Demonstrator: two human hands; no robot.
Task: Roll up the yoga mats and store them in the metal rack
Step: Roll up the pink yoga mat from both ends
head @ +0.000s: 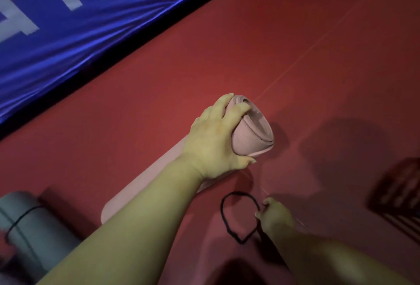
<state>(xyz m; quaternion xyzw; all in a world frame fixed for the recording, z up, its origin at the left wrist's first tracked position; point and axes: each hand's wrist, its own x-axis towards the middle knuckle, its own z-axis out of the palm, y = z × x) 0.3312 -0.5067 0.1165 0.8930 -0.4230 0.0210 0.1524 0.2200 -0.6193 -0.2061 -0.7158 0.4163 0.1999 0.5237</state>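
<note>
Lengthwise, pink mat roll [252, 132] bottom-left to upper-right.

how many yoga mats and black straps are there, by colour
pink mat: 1, rolled, gripped by the left hand
grey mat: 1, rolled, with a strap round it
black straps: 2, one on the grey mat, one loose loop pinched by the right hand
total: 4

- Below me the red floor [295, 34] spreads across nearly the whole view, with thin pale seam lines [306, 50] running through it.
- At upper left a shiny blue cloth banner [95, 23] with large pale lettering lies wrinkled along the floor's edge, a black strip beneath it.
- The light is dim; soft dark shadows [341, 148] fall on the floor at right.
</note>
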